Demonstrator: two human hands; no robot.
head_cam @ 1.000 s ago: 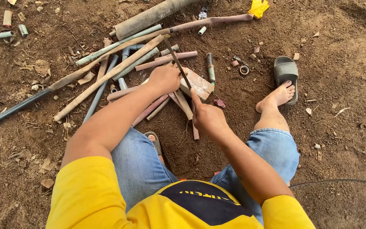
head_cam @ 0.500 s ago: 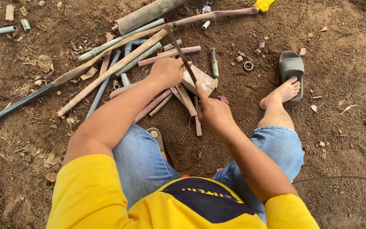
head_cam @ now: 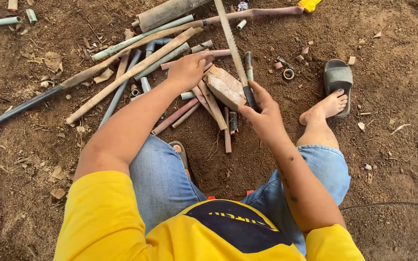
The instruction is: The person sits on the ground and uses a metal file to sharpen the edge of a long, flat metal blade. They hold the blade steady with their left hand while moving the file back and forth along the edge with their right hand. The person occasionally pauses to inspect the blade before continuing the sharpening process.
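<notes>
Outdoor setting, no walls or furniture: bare reddish-brown dirt ground [head_cam: 397, 159], loose and crumbly, strewn with small stones, dry leaf scraps and twigs, thickest toward the left of the frame. Even daylight, soft with no hard shadows. A thin dark cable [head_cam: 393, 206] runs across the soil at lower right, and a grey sandal [head_cam: 337, 77] lies on the ground at upper right.
</notes>
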